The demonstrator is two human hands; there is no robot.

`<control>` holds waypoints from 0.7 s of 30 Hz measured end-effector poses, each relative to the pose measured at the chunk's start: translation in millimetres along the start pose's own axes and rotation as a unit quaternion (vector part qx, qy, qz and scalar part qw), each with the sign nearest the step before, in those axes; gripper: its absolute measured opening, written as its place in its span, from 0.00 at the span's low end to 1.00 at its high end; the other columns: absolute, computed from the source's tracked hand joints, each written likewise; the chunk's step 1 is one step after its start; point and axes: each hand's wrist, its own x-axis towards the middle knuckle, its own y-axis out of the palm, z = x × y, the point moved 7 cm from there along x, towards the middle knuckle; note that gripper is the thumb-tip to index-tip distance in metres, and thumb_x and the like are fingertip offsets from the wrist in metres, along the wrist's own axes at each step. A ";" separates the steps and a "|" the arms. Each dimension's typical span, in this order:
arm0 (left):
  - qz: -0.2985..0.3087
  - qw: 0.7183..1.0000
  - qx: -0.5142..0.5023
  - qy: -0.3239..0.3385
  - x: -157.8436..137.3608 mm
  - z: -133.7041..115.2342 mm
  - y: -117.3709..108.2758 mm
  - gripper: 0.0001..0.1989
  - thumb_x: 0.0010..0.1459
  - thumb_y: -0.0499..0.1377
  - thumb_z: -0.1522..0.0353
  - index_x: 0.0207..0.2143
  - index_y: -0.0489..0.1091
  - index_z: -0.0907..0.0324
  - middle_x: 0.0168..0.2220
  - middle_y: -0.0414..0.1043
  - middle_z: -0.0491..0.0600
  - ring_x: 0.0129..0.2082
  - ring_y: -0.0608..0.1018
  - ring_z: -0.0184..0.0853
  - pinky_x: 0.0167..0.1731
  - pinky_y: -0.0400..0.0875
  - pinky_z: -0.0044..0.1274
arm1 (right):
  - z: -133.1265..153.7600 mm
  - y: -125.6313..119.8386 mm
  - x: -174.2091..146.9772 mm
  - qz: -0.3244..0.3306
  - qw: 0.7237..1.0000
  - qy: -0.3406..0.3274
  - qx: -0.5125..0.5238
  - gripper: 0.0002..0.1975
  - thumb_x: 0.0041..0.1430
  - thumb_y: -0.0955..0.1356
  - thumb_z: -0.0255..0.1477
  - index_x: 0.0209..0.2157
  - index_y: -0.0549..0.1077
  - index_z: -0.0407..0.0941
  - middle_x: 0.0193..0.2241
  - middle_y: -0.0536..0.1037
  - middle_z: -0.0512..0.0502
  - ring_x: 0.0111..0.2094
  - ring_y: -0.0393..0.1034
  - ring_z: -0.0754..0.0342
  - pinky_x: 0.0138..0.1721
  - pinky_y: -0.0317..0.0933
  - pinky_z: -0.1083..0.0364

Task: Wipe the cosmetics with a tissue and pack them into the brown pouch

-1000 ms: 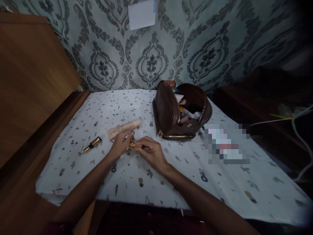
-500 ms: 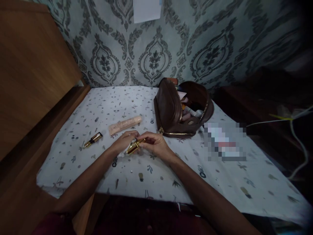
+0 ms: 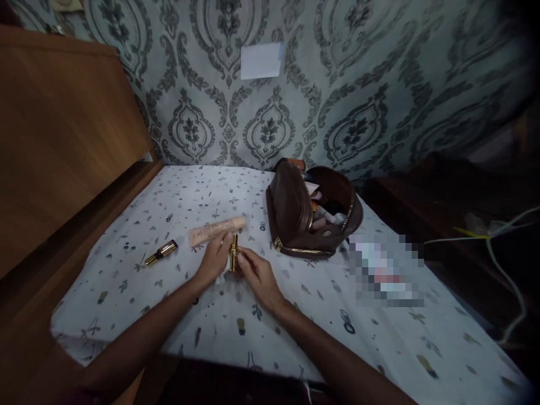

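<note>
Between my two hands is a shiny gold lipstick tube (image 3: 233, 253), now nearly upright in the view. My right hand (image 3: 260, 277) pinches it from the right with thumb and fingers. On its other side, my left hand (image 3: 214, 260) is closed around a crumpled white tissue (image 3: 221, 278) that presses against the tube; its fingertips are partly hidden. Just beyond my left hand lies a beige squeeze tube (image 3: 217, 229) with printing on it. A second gold and black lipstick tube (image 3: 161, 252) rests on the cloth to the left.
A brown makeup bag (image 3: 291, 214) stands unzipped at the back right, with several cosmetics inside. A blurred-out item (image 3: 386, 273) lies right of it. White patterned cloth (image 3: 139, 304) covers the table. A wooden cabinet (image 3: 71, 112) borders the left; a white cable (image 3: 517, 281) hangs right.
The gold lipstick tube has turned from a slant to nearly upright between my hands. My right hand has rotated with it. The camera view has tilted up a little.
</note>
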 end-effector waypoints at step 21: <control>-0.061 0.998 -0.034 -0.006 -1.2 -11.6 -21.9 0.16 0.66 0.48 0.55 0.41 0.64 0.56 0.34 0.70 0.46 0.40 0.73 0.35 0.46 0.66 0.26 | -2.7 9.1 -3.6 0.065 0.998 0.015 0.005 0.20 0.59 0.69 0.33 0.53 0.72 0.46 0.33 0.74 0.47 0.32 0.68 0.53 0.30 0.64 0.57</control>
